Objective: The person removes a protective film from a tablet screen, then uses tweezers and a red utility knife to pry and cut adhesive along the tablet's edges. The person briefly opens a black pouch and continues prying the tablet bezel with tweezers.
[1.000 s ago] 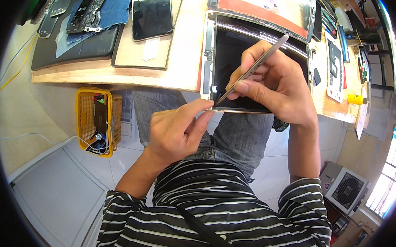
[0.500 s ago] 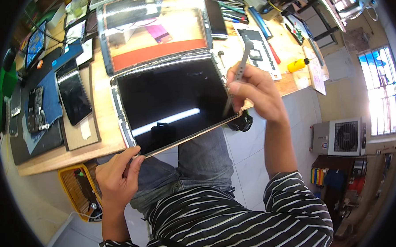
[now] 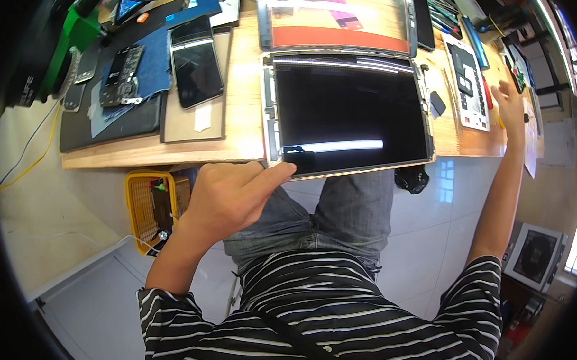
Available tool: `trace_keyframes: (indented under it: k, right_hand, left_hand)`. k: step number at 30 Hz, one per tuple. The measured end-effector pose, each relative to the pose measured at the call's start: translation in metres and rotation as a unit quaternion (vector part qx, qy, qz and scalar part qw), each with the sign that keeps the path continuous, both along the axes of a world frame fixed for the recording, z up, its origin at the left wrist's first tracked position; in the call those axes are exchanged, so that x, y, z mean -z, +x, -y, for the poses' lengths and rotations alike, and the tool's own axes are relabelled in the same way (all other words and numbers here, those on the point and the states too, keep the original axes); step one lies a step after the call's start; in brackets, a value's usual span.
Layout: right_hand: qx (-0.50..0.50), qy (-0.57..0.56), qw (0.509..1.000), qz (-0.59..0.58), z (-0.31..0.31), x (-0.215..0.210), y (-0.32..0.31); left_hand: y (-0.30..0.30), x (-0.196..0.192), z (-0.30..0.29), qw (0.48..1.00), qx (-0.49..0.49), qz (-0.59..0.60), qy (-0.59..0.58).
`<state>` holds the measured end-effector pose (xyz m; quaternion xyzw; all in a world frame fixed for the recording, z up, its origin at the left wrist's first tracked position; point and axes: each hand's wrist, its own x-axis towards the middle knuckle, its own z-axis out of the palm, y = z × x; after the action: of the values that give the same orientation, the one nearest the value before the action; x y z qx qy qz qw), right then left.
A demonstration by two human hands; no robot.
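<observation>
A tablet (image 3: pixel 353 113) with its black display exposed lies at the table's front edge, its lower rim jutting toward my lap. My left hand (image 3: pixel 234 192) pinches its near left corner, thumb and finger closed on the frame. My right hand (image 3: pixel 511 109) is stretched out to the far right, fingers apart, beside a red-handled tool (image 3: pixel 488 95). Part of a yellow bottle (image 3: pixel 500 120) shows behind that wrist. Between tablet and white panel (image 3: pixel 470 88) lies a small dark grey piece (image 3: pixel 437 104).
Beyond the tablet lies a clear framed glass panel (image 3: pixel 340 39) with an orange band. To the left are a black phone (image 3: pixel 196 65) on a board, a circuit part (image 3: pixel 121 74) on blue cloth, and a green stand (image 3: pixel 70 45). A yellow basket (image 3: pixel 135 209) sits below the table.
My right hand has left the tablet's right edge and reached far right; the thin grey strip it held is no longer in it. The view has shifted, and my left hand stays at the corner.
</observation>
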<state>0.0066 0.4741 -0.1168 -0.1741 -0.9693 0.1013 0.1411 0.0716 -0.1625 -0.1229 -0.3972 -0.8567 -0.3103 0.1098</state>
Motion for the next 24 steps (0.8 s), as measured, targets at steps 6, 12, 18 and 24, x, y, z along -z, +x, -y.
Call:
trace_keyframes:
  k: [6,12,18,24]
  right_hand:
    - [0.013,0.003,0.999,0.046,0.008,0.011,-0.011]
    - [-0.027,0.001,0.998,0.052,0.003,0.011,-0.013]
    - [-0.035,-0.034,0.999,-0.021,0.006,0.008,0.006]
    - [0.002,-0.557,0.718,-0.417,0.052,-0.032,0.132]
  left_hand:
    - [0.000,-0.010,0.014,0.999,-0.034,0.005,0.006]
    - [-0.002,-0.014,0.024,1.000,-0.011,-0.020,-0.013]
    - [-0.004,-0.020,0.016,0.993,-0.001,-0.062,-0.104]
    - [0.008,0.011,0.048,0.982,-0.164,0.062,0.065]
